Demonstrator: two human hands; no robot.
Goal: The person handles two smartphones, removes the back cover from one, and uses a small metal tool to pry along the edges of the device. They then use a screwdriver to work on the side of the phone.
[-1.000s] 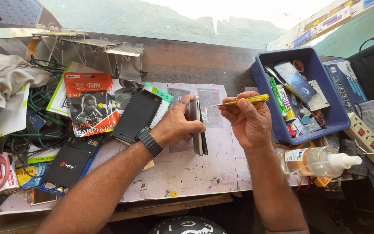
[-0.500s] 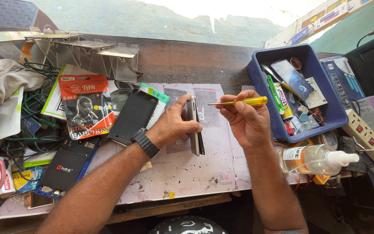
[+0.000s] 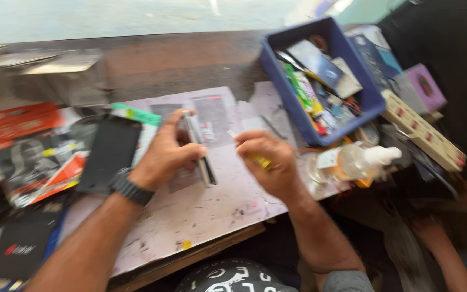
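**Two hands, a phone and a yellow tool**

Near the front edge of the desk (image 3: 201, 216), the left hand (image 3: 163, 154) has its fingers closed around a thin phone (image 3: 200, 154) held on its side. The right hand (image 3: 268, 162) grips a yellow tool (image 3: 259, 159). A clear bottle (image 3: 358, 159) lies to the right. Farther back, a blue bin (image 3: 374, 100) full of small things sits by the right corner.

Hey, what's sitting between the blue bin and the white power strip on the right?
In the head view, a small purple box lies between the blue bin and the white power strip, near the strip's far end; blur hides finer detail.
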